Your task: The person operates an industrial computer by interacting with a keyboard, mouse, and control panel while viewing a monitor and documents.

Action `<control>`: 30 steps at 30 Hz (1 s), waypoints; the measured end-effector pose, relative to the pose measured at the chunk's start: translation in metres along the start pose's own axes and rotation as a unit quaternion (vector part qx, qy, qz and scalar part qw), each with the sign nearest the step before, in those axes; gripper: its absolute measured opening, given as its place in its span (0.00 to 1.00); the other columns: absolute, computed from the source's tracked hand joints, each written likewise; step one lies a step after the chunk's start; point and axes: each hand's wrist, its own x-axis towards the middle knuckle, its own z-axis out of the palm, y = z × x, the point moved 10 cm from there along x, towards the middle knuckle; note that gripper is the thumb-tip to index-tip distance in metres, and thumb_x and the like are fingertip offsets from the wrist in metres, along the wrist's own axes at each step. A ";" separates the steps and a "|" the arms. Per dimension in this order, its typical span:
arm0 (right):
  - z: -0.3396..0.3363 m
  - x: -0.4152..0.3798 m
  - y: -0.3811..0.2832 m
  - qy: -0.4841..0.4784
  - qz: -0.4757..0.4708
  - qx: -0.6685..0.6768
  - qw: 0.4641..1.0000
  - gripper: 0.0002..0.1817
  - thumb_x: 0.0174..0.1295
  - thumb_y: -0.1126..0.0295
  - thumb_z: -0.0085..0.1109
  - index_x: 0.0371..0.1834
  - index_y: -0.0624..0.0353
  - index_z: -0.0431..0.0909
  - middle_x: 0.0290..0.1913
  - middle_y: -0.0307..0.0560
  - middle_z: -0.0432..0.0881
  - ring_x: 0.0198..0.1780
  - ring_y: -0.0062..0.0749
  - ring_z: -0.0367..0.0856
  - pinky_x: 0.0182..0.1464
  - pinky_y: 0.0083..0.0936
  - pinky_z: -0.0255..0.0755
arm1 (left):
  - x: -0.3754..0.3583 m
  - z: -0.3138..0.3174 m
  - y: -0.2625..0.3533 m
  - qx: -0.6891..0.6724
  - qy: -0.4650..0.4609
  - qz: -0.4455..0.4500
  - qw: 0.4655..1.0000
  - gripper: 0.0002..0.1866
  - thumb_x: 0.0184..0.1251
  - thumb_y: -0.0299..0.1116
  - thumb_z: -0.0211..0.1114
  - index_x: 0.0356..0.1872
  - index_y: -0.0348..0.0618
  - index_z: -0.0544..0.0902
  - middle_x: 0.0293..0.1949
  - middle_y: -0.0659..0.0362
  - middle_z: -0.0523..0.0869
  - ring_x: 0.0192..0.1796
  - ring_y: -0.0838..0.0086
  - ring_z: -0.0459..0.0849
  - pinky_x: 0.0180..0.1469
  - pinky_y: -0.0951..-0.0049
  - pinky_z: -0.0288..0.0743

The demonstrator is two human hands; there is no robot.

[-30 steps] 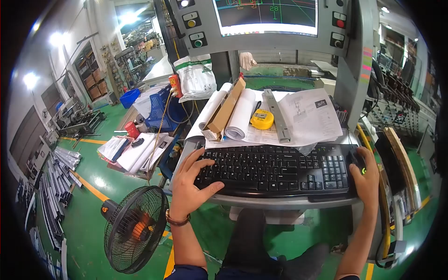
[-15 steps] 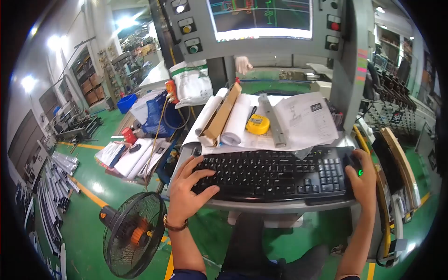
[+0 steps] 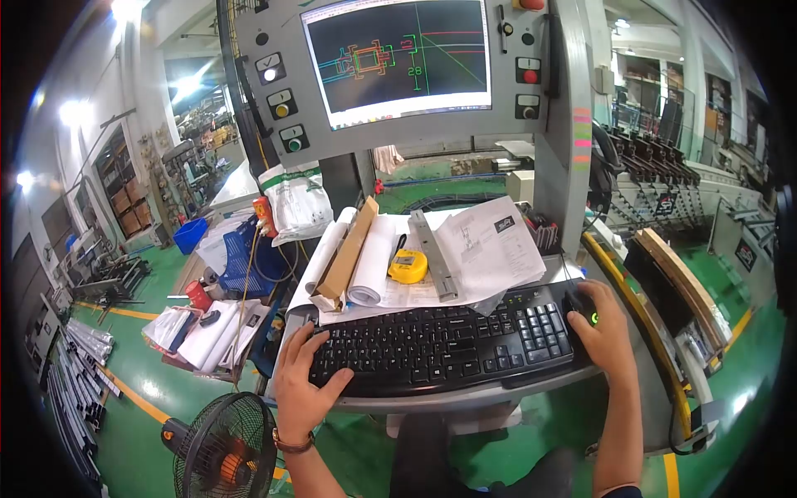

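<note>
A black keyboard [image 3: 448, 344] lies across the front of the grey console shelf. My left hand [image 3: 300, 378] rests at its left end, fingers apart over the leftmost keys and thumb near the bottom row. At the keyboard's right end my right hand [image 3: 608, 332] is wrapped round a black mouse [image 3: 574, 297] that shows a green light; the palm hides part of it. Above, the monitor [image 3: 390, 66] displays a coloured line drawing with the number 28. Behind the keyboard lie a yellow tape measure [image 3: 408, 266], a metal strip [image 3: 434, 257], a rolled paper [image 3: 371, 261] and a printed drawing sheet [image 3: 490, 245].
A long cardboard piece [image 3: 347, 253] lies among the papers. A black fan [image 3: 226, 452] stands at lower left, near a side surface with papers [image 3: 207, 336] and a blue crate [image 3: 246, 257]. Yellow rail [image 3: 635, 307] and wooden boards [image 3: 685, 282] stand at right. Console buttons [image 3: 292, 144] flank the monitor.
My view has tilted up and turned right, so more of the monitor shows. My left hand stays at the keyboard's left end, my right hand on the mouse.
</note>
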 end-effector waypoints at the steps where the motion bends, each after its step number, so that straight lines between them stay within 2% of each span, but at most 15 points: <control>1: 0.000 0.000 -0.001 -0.004 0.006 0.003 1.000 0.29 0.72 0.66 0.73 0.75 0.63 0.82 0.78 0.58 0.85 0.76 0.62 0.87 0.79 0.46 0.78 | 0.000 0.000 -0.001 0.013 0.000 0.002 1.000 0.38 0.66 0.54 0.89 0.72 0.42 0.91 0.80 0.43 0.86 0.82 0.40 0.82 0.84 0.43 0.75; 24: 0.003 0.001 0.002 -0.013 0.009 0.016 1.000 0.27 0.75 0.66 0.70 0.75 0.65 0.81 0.79 0.60 0.83 0.79 0.63 0.84 0.82 0.47 0.76 | 0.000 0.000 -0.001 0.008 0.002 0.000 1.000 0.38 0.65 0.57 0.89 0.69 0.43 0.93 0.77 0.46 0.89 0.82 0.41 0.82 0.83 0.41 0.76; 30: 0.002 0.001 0.000 -0.015 0.010 0.010 1.000 0.26 0.75 0.66 0.70 0.74 0.64 0.84 0.79 0.59 0.83 0.78 0.62 0.85 0.81 0.46 0.77 | 0.000 0.000 -0.002 0.004 -0.001 -0.002 1.000 0.38 0.65 0.56 0.89 0.70 0.43 0.93 0.77 0.45 0.89 0.83 0.40 0.82 0.84 0.41 0.76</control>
